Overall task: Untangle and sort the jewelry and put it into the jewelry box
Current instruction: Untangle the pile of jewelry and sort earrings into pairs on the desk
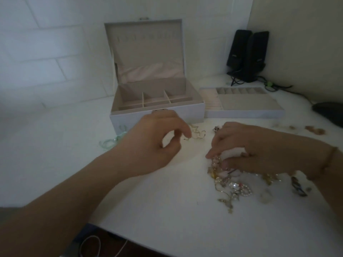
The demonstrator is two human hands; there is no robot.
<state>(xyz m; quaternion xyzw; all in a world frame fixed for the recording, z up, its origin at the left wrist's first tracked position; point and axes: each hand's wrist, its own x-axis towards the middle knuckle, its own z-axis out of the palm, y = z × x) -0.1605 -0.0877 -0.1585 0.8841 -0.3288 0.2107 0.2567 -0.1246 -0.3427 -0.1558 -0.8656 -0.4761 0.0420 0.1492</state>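
Note:
A white jewelry box (157, 115) stands open at the back of the white table, its lid upright and its beige compartments bare. Its removable tray (243, 106) lies to the right of it. A tangled heap of gold chains, pearls and stones (230, 184) lies in front of me on the right. My right hand (250, 149) pinches the top of that heap with fingertips and thumb. A thin gold chain (196, 135) lies loose in front of the box. My left hand (159, 143) hovers next to that chain with fingers loosely curled, holding nothing that I can see.
Green translucent bangles (111, 141) lie left of the box front. Small pinkish pieces (315, 129) are scattered at the right. Two black speakers (246, 56) with cables stand in the back corner. A dark object (330, 112) sits at the right edge. The table's front edge (130, 240) is near me.

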